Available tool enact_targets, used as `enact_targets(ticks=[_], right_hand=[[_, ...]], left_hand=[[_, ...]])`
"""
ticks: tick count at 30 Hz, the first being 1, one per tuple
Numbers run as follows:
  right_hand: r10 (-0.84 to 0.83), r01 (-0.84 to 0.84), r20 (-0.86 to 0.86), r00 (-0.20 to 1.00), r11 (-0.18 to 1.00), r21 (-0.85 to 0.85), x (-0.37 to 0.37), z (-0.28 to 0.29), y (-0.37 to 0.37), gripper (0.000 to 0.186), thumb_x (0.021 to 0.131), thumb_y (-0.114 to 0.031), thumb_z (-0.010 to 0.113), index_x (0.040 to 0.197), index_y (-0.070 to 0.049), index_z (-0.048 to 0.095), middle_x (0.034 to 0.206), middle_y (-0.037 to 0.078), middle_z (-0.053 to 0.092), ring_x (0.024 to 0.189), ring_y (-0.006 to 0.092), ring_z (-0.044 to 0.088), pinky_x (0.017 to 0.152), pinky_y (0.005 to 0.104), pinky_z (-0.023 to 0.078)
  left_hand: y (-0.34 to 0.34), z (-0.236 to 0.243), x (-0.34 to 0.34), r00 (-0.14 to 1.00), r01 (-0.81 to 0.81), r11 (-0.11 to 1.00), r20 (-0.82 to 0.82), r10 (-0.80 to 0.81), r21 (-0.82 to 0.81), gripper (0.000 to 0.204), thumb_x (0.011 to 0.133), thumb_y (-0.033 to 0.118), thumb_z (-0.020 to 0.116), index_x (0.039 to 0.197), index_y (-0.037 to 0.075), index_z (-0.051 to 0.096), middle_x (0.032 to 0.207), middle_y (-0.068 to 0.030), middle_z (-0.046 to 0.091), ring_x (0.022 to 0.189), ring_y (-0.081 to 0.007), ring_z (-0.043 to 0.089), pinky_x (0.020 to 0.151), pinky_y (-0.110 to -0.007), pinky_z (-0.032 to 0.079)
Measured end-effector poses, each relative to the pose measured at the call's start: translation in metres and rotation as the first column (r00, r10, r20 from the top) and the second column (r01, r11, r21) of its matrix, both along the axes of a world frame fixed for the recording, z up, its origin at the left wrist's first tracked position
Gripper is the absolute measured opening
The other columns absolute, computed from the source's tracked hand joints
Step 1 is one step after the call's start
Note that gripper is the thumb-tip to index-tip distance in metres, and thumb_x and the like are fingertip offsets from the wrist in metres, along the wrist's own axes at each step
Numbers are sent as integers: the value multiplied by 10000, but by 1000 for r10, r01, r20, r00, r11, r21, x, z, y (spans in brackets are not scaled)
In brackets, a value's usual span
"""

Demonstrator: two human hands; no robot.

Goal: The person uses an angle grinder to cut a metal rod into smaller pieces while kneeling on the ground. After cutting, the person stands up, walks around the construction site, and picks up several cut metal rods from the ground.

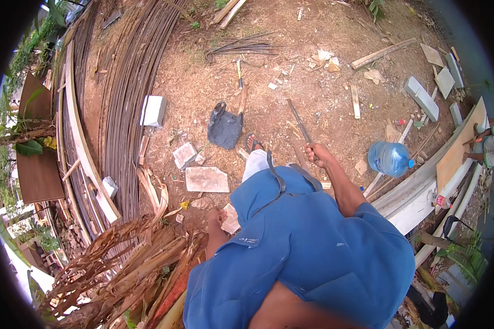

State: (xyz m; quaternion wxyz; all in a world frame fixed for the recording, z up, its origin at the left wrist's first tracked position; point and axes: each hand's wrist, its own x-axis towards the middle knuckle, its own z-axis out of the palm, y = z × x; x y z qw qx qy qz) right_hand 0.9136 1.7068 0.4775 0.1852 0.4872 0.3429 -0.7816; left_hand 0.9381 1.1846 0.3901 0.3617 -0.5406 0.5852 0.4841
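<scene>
My right hand (318, 154) is closed around the handle of a long dark blade (298, 120), which points away from me over the dirt. My left hand (215, 217) hangs low at my side with curled fingers, right against a pale stone chunk (232, 219); whether it grips the chunk is unclear. My blue shirt (307, 252) fills the lower middle. One sandalled foot (253, 143) shows ahead, beside a dark bag (225, 129).
Long bundles of steel rods (132, 82) curve along the left. White blocks (153, 109), a flat stone slab (206, 179), a hammer (239, 74), a blue water jug (389, 158), planks (455, 153) and dried leaves (132, 263) lie around. Another person (482, 143) is at the right edge.
</scene>
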Motion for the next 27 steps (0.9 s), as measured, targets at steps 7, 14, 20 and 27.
enact_targets(ticks=[7,14,20,27], right_hand=[[-380,374,-93,920,924,-80,-258,-30,-3,56,936,-97,480,895,-61,488,634,-4,477,488,81,442,400,260,375],[-480,497,-136,866,854,150,-537,-123,3,89,927,-111,515,859,-73,473,630,12,484,474,95,435,402,266,374],[-613,608,-85,785,736,297,-768,-225,9,94,926,-113,494,909,-52,425,661,44,489,469,123,440,397,280,383],[-700,678,159,696,714,172,-894,-369,-54,128,1013,-153,429,1010,-25,422,814,100,586,603,212,567,522,407,500]], left_hand=[[4,105,-374,769,125,986,-617,-165,-107,383,974,351,508,1166,29,587,763,-33,600,630,-132,604,569,-266,517],[27,89,-586,795,390,909,-443,-414,-149,409,952,389,574,1134,24,601,789,-58,619,643,-145,613,603,-272,518],[21,38,-696,880,443,884,-119,-460,-148,369,948,381,583,1071,34,601,770,-57,609,630,-150,607,581,-268,500],[71,9,-818,844,524,839,-49,-535,-146,336,983,349,543,1052,28,618,752,-42,608,652,-127,598,640,-273,513]])
